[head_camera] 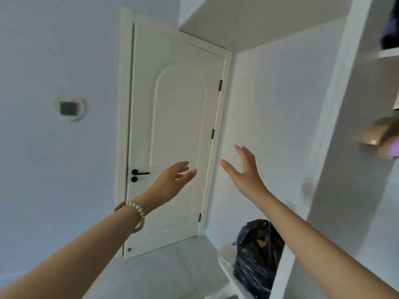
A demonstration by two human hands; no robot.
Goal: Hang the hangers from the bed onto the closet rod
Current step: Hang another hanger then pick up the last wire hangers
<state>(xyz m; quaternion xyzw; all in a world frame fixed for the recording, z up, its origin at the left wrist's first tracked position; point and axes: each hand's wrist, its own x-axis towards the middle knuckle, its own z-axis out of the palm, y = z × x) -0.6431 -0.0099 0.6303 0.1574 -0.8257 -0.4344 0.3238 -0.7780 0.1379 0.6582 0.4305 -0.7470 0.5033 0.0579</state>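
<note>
I have both hands stretched forward and holding nothing. The left hand (172, 180), with a beaded bracelet (135, 209) at the wrist, has loose, straight fingers. The right hand (244, 171) has its fingers spread, pointing up and away. Beyond them stands a white panelled door (172, 126) with a black lever handle (139, 174). At far right the white closet shelves (388, 53) are cut off and blurred. The hangers and closet rod fall outside my view. A crumpled black plastic bag (257, 260) sits near right.
</note>
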